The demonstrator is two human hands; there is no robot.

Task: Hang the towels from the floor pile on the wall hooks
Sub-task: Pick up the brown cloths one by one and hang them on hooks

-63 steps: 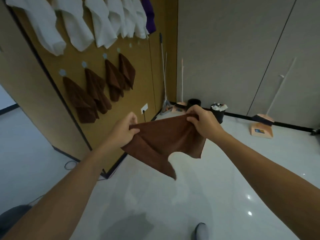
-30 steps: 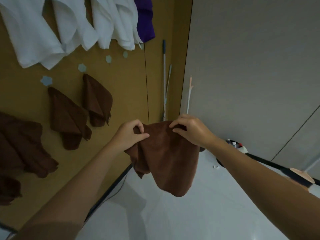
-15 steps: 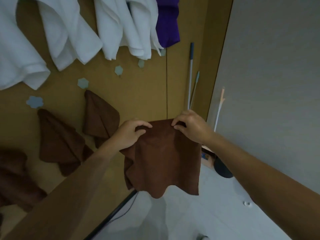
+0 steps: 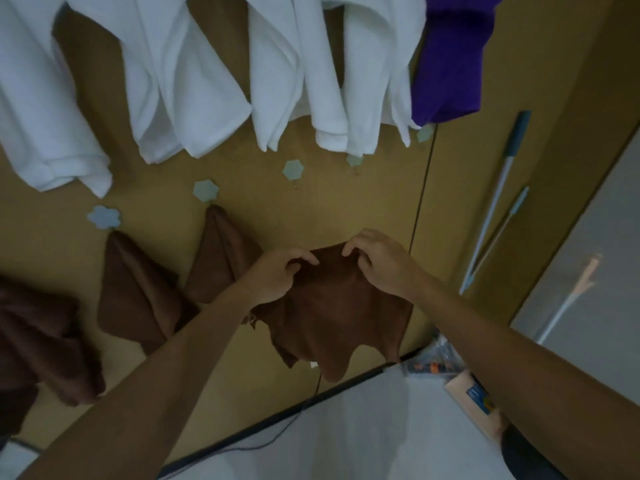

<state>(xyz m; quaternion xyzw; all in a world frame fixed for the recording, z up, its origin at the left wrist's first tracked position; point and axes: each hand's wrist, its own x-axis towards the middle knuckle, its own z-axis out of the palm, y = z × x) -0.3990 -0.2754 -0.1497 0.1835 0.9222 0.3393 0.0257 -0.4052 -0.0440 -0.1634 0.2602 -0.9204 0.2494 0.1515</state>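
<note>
The brown towel [image 4: 339, 306] hangs in the air in front of the wooden wall [image 4: 346, 209], held by its top edge with its lower corners drooping toward the floor [image 4: 346, 438]. The left hand [image 4: 277, 275] pinches that edge with curled fingers, and the right hand [image 4: 381, 265] pinches it just beside. Two seconds ago the towel was stretched wide between the hands out in the room. It has since been carried up to the wall, and the hands have drawn close together, bunching the middle of the edge into a peak. That suggests the hanging itself is about to start. The nearest bare hook [image 4: 292, 169] sits above and slightly left of the peak, so the towel needs to go up and a little left. Whether the cloth already touches the wall is hard to tell in this dim, blurred view. To the left, another brown towel [image 4: 225, 254] hangs from its own hook [image 4: 206, 190], and white towels [image 4: 194, 81] fill the row above.
</note>
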